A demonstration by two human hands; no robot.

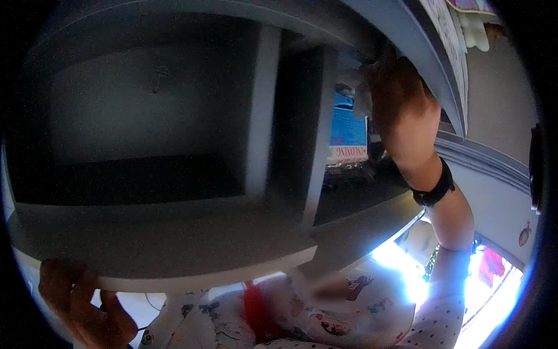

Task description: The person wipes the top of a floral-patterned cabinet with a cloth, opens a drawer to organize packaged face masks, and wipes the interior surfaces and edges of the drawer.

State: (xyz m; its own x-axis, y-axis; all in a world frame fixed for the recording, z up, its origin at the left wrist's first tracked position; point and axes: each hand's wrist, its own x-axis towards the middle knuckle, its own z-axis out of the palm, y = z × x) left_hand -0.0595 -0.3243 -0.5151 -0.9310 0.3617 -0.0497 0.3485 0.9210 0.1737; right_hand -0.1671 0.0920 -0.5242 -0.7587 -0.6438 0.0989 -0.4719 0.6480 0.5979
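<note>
At the lower left, my left hand (83, 301) grips the front edge of a pale board (209, 279), its fingers curled over the top. The board is part of a dark, open-fronted cabinet (263, 118). My right hand (399, 96), with a black band on the wrist, reaches into a narrow compartment at the upper right. Its fingertips are lost in shadow, so what they hold cannot be told. Beside it hangs some crumpled translucent plastic (364, 98). Just left of that hand, a blue and white packet (348, 131) bearing print stands in the compartment.
Upright partitions (320, 131) divide the cabinet. A grey panel edge (436, 70) curves close above my right hand. Dark packaged items (344, 172) lie below the packet. A white panel (492, 187) stands at the right, with bright light and a red thing (491, 266) beneath it.
</note>
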